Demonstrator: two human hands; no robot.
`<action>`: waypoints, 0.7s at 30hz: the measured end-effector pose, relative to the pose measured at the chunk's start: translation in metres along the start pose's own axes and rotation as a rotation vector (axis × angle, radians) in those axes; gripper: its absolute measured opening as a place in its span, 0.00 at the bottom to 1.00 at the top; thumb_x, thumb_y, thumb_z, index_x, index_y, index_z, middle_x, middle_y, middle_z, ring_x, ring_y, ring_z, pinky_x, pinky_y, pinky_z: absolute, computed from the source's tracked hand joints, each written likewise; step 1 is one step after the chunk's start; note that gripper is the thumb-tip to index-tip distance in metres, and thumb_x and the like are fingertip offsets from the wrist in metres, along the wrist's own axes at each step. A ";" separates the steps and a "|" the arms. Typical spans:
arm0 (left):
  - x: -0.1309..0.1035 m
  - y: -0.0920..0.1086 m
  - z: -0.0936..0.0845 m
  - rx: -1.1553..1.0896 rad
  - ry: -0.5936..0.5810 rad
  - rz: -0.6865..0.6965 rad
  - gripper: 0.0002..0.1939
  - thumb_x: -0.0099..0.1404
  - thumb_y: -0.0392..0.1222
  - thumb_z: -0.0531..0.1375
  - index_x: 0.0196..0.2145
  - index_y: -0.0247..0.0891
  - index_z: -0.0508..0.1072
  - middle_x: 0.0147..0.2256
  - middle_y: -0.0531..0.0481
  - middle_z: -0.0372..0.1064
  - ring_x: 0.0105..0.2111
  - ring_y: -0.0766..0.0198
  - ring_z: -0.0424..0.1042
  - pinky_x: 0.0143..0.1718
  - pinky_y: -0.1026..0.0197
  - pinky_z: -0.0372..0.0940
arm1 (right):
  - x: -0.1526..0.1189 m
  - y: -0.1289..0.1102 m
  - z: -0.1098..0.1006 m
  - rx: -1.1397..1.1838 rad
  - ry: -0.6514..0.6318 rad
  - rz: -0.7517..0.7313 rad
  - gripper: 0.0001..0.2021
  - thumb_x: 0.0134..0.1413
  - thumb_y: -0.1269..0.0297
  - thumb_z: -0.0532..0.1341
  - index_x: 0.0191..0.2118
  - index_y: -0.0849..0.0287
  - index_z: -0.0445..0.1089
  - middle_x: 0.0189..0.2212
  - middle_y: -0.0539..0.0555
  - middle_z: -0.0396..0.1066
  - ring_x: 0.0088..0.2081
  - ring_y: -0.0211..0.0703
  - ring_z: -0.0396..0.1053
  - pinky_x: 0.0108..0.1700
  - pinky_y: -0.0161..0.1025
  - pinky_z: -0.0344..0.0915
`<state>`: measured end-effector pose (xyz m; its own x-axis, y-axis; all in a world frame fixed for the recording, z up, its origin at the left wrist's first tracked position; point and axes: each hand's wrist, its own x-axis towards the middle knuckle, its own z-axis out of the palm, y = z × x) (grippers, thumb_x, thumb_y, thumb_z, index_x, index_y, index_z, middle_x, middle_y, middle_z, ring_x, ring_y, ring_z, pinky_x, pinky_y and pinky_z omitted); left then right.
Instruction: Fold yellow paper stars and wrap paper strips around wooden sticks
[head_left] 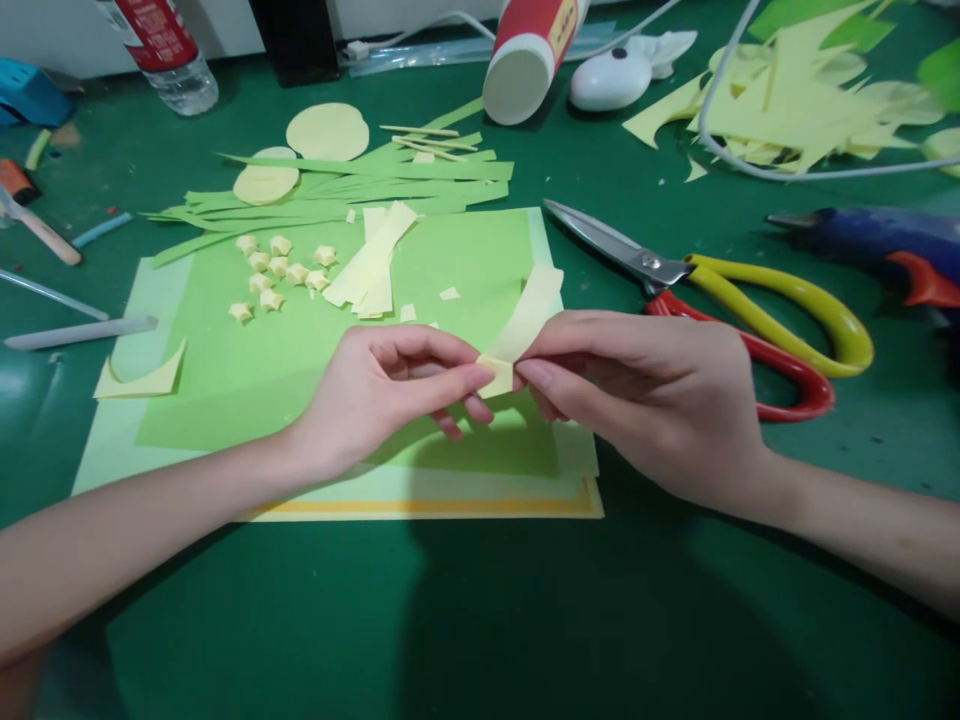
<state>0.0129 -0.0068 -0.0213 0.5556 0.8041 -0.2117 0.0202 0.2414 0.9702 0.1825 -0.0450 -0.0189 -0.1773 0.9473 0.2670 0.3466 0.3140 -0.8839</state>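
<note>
Obstacle beyond right fingers [581,334]: scissors [654,265].

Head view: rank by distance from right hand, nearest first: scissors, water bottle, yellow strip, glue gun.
1. Yellow strip: at the right hand fingertips.
2. Scissors: just beyond the hand.
3. Glue gun: farther right.
4. Water bottle: back left.

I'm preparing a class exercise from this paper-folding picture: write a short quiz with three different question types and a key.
1. True or false: the left hand and the right hand hold the same pale strip.

2. Multiple choice: where do the small stars lie?
A) inside the tipped cup
B) on the green sheet
C) on the bottle

3. Fill in the blank: the scissors have one yellow handle and one ____ handle.

Key: 1 true; 2 B; 3 red.
</note>
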 end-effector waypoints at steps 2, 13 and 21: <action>0.000 -0.001 -0.001 -0.036 -0.016 -0.016 0.02 0.53 0.32 0.62 0.25 0.36 0.74 0.21 0.55 0.72 0.21 0.68 0.73 0.19 0.70 0.70 | 0.000 0.002 -0.001 -0.097 -0.016 -0.134 0.09 0.49 0.74 0.55 0.26 0.55 0.70 0.20 0.49 0.68 0.21 0.34 0.63 0.22 0.33 0.60; 0.001 -0.002 -0.006 -0.192 -0.146 -0.125 0.01 0.52 0.35 0.64 0.25 0.35 0.76 0.20 0.53 0.72 0.19 0.69 0.71 0.22 0.69 0.70 | -0.001 0.012 -0.015 -0.529 -0.106 -0.513 0.10 0.55 0.71 0.54 0.28 0.53 0.70 0.20 0.47 0.70 0.20 0.31 0.64 0.22 0.31 0.56; 0.000 0.004 -0.007 -0.201 -0.245 -0.280 0.06 0.55 0.38 0.61 0.24 0.34 0.74 0.17 0.54 0.68 0.15 0.71 0.67 0.15 0.70 0.65 | -0.014 0.017 -0.016 -0.270 -0.056 -0.253 0.07 0.49 0.58 0.58 0.33 0.48 0.72 0.23 0.50 0.71 0.23 0.38 0.63 0.22 0.38 0.51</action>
<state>0.0072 -0.0021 -0.0187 0.7332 0.5455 -0.4061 0.0492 0.5530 0.8318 0.2056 -0.0520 -0.0313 -0.3359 0.8352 0.4355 0.5148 0.5500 -0.6576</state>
